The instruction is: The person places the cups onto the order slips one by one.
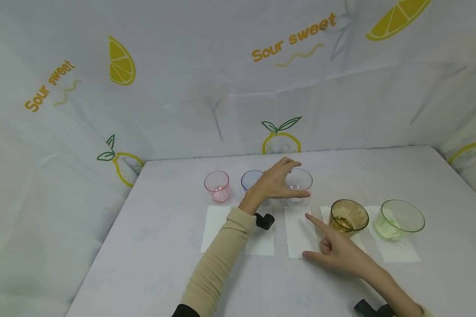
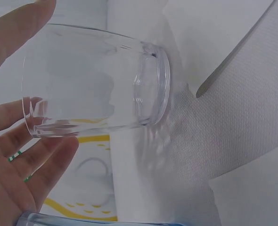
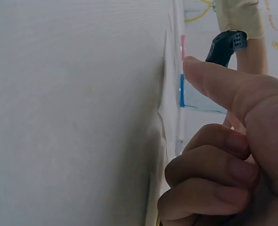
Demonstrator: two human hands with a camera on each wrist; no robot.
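Note:
My left hand [image 1: 275, 181] reaches to the back row of glasses, thumb and fingers spread on either side of a clear glass [image 1: 300, 179]. In the left wrist view this glass [image 2: 94, 80] stands upright on the cloth between thumb and fingers. Beside it is a blue-tinted glass [image 1: 250, 177], partly behind the left hand. My right hand [image 1: 339, 251] hovers by a white paper rectangle [image 1: 300, 231], holding nothing. Its thumb and index finger stretch out, while the other fingers are curled. Just beyond it, an amber glass [image 1: 350, 211] stands on another paper.
A pink glass [image 1: 217, 185] stands at the left of the back row. On the right, a green glass [image 1: 400, 218] sits on a paper rectangle [image 1: 400, 253]. Two more papers lie near the left forearm. A white cloth with lemon prints [image 1: 190, 88] hangs behind the table.

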